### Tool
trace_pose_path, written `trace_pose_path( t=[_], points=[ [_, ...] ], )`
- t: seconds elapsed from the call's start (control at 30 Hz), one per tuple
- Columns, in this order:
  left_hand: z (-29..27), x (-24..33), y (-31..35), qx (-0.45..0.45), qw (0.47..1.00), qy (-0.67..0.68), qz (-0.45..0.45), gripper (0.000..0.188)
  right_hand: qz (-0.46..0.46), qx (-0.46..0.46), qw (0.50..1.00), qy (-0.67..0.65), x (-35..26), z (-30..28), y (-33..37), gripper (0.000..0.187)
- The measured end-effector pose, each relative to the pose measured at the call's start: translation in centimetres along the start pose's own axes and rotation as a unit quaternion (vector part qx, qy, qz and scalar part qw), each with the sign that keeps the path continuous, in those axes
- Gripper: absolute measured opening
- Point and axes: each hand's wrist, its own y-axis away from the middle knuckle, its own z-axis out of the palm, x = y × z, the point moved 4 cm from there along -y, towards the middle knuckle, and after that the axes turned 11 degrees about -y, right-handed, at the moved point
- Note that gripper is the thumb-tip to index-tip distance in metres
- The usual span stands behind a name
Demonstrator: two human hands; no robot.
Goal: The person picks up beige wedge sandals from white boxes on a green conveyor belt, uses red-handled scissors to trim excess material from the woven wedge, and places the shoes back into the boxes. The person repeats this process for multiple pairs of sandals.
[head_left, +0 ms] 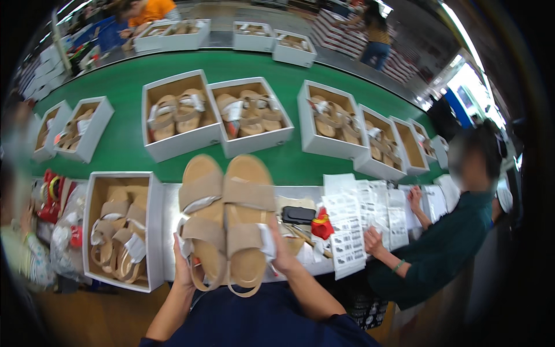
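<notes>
Left hand (184, 267) and right hand (283, 254) clasp a pair of tan sandals (226, 220) from either side, soles up, above the metal bench (171, 225). A box (118, 231) of sandals sits just left; label sheets (347, 222) lie right.

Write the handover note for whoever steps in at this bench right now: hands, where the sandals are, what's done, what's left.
Left hand: grips the outer edge of the left sandal.
Right hand: grips the outer edge of the right sandal.
Both tan sandals are held side by side, soles down, above the grey bench edge.
Done: the open box at the left already holds a pair; boxed pairs ride the green belt.
Left: the held pair is not in any box yet.
A seated person's hand rests on label sheets at the right.
</notes>
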Motion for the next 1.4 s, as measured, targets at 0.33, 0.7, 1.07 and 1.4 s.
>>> trace_pose_path(
  t=[0.33,0.7,1.07,1.4],
  points=[
    [-3.4,0.4,-2.8,-0.146,0.985,-0.086,0.034,0.055,-0.075,-0.073,0.995,0.002,-7.8,0.5,2.9,0.081],
    [2.6,11.6,0.9,-0.16,0.868,-0.395,0.254,0.074,-0.131,-0.024,0.925,0.355,-17.7,3.6,2.5,0.073],
    [5.7,11.1,1.6,0.1,0.856,-0.201,0.465,0.099,-0.493,0.19,0.741,0.414,-14.7,2.7,4.0,0.075],
    [6.3,5.9,-1.5,-0.139,0.956,0.253,0.058,0.051,-0.188,0.012,0.907,-0.376,-9.1,4.6,-1.0,0.05]
  ],
)
